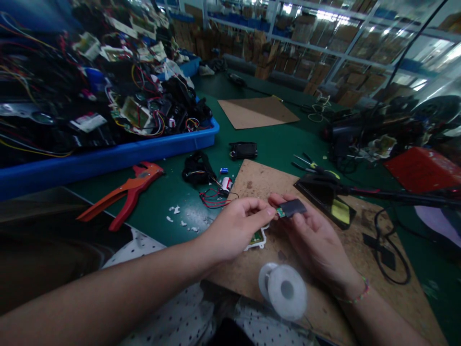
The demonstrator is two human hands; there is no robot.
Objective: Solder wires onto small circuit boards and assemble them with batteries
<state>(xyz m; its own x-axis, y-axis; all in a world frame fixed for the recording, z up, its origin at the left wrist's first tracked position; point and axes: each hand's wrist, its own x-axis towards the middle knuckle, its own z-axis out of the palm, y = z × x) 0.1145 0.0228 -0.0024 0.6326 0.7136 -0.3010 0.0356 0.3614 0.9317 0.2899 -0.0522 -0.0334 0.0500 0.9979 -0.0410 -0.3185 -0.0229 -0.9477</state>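
While the left hand (239,226) pinches the green circuit board (280,212) by its bare end, the right hand (320,235) clamps fingers on its black sleeve (293,207) | below-right of frame centre | probably light, stiff, fragile; best held by the sleeve's edges.

Electronics workshop, bench area.
Reference: brown work board (266,180) on a green bench top (225,137). Over the board, hand-held: 1 small green circuit board (280,212). At its near edge: 1 spool (291,292). Left of it: 1 red-orange hand tool (139,185); farther left, 1 blue bin (207,138) heaped with wired electronic parts (136,114). Well beyond it: racks (272,21) stacked with cardboard boxes (304,29).
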